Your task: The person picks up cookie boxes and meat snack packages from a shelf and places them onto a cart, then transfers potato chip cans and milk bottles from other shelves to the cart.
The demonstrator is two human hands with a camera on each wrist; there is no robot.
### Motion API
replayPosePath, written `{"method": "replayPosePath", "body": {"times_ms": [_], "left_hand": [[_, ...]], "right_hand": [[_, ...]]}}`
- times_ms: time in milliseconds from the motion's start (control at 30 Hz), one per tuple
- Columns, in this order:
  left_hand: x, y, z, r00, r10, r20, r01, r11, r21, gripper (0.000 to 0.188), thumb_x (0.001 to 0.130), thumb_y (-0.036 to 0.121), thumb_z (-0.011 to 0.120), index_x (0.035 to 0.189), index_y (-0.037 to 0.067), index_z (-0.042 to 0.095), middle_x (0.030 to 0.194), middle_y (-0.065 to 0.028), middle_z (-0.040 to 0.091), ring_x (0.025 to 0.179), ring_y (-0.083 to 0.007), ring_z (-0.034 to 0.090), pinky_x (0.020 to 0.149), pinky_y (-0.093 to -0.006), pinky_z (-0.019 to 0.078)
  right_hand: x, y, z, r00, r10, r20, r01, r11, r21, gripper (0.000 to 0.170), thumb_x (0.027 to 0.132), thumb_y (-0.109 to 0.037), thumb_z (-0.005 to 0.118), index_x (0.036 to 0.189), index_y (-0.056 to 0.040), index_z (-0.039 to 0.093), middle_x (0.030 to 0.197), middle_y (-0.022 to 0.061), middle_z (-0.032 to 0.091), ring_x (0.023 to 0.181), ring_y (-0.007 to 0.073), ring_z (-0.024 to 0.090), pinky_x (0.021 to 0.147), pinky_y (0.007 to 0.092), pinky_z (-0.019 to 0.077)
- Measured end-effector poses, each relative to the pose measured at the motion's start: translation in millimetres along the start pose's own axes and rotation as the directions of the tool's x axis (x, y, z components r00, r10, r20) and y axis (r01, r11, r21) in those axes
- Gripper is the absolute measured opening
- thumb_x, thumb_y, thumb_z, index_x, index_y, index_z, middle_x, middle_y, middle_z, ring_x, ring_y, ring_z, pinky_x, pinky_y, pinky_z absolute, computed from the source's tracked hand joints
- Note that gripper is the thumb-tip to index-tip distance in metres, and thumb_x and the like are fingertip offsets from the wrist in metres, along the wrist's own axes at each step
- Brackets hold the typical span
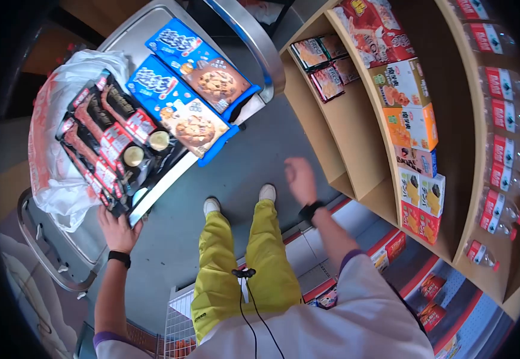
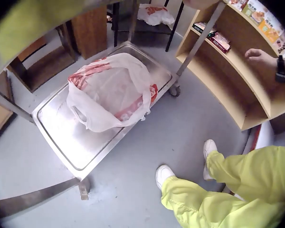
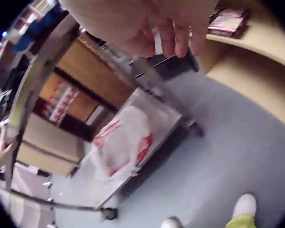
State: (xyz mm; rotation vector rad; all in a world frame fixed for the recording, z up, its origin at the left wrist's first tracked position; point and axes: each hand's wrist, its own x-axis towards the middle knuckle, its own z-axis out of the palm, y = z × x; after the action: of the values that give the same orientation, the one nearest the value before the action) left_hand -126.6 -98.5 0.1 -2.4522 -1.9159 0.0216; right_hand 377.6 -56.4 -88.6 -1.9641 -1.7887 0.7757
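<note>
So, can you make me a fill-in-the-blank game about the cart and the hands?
The blue packs show pictures of chocolate-chip ____.
The hand at the corner of the cart is the person's ____ one.
The other hand holds ____.
The plastic bag with red printing is mostly ____.

Missing words: cookies, left, nothing, white.

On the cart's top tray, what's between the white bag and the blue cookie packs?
Black packs lie between the white bag and the blue cookie packs; the head view shows this.
</note>
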Motion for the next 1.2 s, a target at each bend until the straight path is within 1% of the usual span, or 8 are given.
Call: {"method": "replayPosePath", "body": {"times_ms": [167, 333, 433, 633, 733, 867, 933, 1200], "left_hand": [[-17.6, -14.6, 14.5, 0.999, -0.013, 0.032, 0.010, 0.996, 0.089, 0.061, 0.077, 0.043, 0.066, 0.120, 0.003, 0.049, 0.129, -0.0362, 0.034, 0.122, -0.0553, 0.030, 0.099, -0.0625, 0.0306], [-35.1, -25.8, 17.0, 0.996, -0.037, 0.087, 0.018, 0.976, 0.217, 0.067, 0.078, 0.044, 0.066, 0.129, 0.006, 0.047, 0.129, -0.0354, 0.038, 0.122, -0.0545, 0.032, 0.103, -0.0607, 0.0274], [-45.6, -35.0, 23.0, 0.993, -0.068, 0.098, 0.060, 0.995, 0.080, 0.061, 0.080, 0.038, 0.068, 0.120, -0.003, 0.047, 0.110, -0.0240, 0.057, 0.104, -0.0430, 0.054, 0.090, -0.0500, 0.0430], [-88.1, -75.2, 29.3, 0.994, -0.080, 0.071, 0.056, 0.958, 0.282, 0.073, 0.080, 0.034, 0.068, 0.131, -0.006, 0.034, 0.118, -0.0325, 0.046, 0.106, -0.0487, 0.046, 0.090, -0.0541, 0.0387], [-55.9, -54.3, 19.0, 0.997, -0.047, 0.056, 0.037, 0.985, 0.168, 0.065, 0.078, 0.042, 0.067, 0.126, 0.001, 0.049, 0.118, -0.0252, 0.057, 0.101, -0.0446, 0.057, 0.087, -0.0478, 0.0471], [-97.2, -82.6, 23.8, 0.990, -0.054, 0.130, -0.001, 0.920, 0.391, 0.067, 0.082, 0.037, 0.066, 0.124, -0.007, 0.041, 0.118, -0.0332, 0.048, 0.107, -0.0508, 0.047, 0.092, -0.0535, 0.0386], [-76.0, -60.4, 20.7, 0.994, -0.070, 0.080, 0.042, 0.951, 0.308, 0.064, 0.081, 0.036, 0.066, 0.121, -0.008, 0.043, 0.116, -0.0323, 0.051, 0.104, -0.0506, 0.049, 0.090, -0.0533, 0.0399], [-98.0, -87.1, 24.4, 0.997, -0.040, 0.065, 0.016, 0.941, 0.338, 0.071, 0.082, 0.035, 0.065, 0.132, -0.007, 0.037, 0.125, -0.0288, 0.047, 0.113, -0.0441, 0.047, 0.095, -0.0500, 0.0367]], "right_hand": [[146.9, 152.1, -26.5, 0.955, 0.224, -0.196, -0.243, 0.967, -0.078, 0.058, 0.081, -0.025, 0.069, 0.126, 0.0046, 0.048, 0.124, 0.0268, 0.052, 0.116, 0.0386, 0.050, 0.100, 0.0416, 0.0388], [262.0, 219.3, -51.2, 0.968, 0.076, -0.239, -0.116, 0.981, -0.158, 0.070, 0.076, -0.031, 0.074, 0.130, 0.0028, 0.044, 0.132, 0.0241, 0.047, 0.123, 0.0366, 0.045, 0.105, 0.0404, 0.0349], [304.7, 261.3, -45.6, 0.970, -0.095, -0.223, 0.026, 0.956, -0.294, 0.076, 0.075, -0.036, 0.074, 0.132, 0.0014, 0.043, 0.136, 0.0223, 0.044, 0.125, 0.0360, 0.042, 0.106, 0.0405, 0.0333], [339.8, 283.1, -39.1, 0.986, -0.052, -0.161, -0.008, 0.936, -0.352, 0.083, 0.075, -0.051, 0.068, 0.137, -0.0037, 0.040, 0.138, 0.0193, 0.043, 0.130, 0.0356, 0.036, 0.109, 0.0427, 0.0290], [345.6, 306.8, -31.3, 0.986, -0.044, -0.163, -0.021, 0.925, -0.379, 0.085, 0.075, -0.056, 0.065, 0.138, -0.0043, 0.040, 0.139, 0.0192, 0.043, 0.131, 0.0366, 0.035, 0.109, 0.0429, 0.0282], [343.0, 324.8, -45.4, 0.975, -0.049, -0.217, -0.011, 0.964, -0.265, 0.074, 0.083, -0.054, 0.058, 0.136, -0.0051, 0.042, 0.133, 0.0201, 0.048, 0.124, 0.0356, 0.045, 0.104, 0.0430, 0.0345], [321.7, 318.5, -58.6, 0.967, 0.199, -0.157, -0.200, 0.980, 0.006, 0.061, 0.087, -0.047, 0.055, 0.133, -0.0089, 0.044, 0.124, 0.0197, 0.056, 0.114, 0.0371, 0.053, 0.097, 0.0440, 0.0408], [325.5, 335.6, -71.6, 0.945, 0.125, -0.302, -0.224, 0.921, -0.319, 0.054, 0.089, -0.045, 0.052, 0.128, -0.0069, 0.051, 0.117, 0.0215, 0.060, 0.110, 0.0385, 0.056, 0.093, 0.0454, 0.0438]]}}
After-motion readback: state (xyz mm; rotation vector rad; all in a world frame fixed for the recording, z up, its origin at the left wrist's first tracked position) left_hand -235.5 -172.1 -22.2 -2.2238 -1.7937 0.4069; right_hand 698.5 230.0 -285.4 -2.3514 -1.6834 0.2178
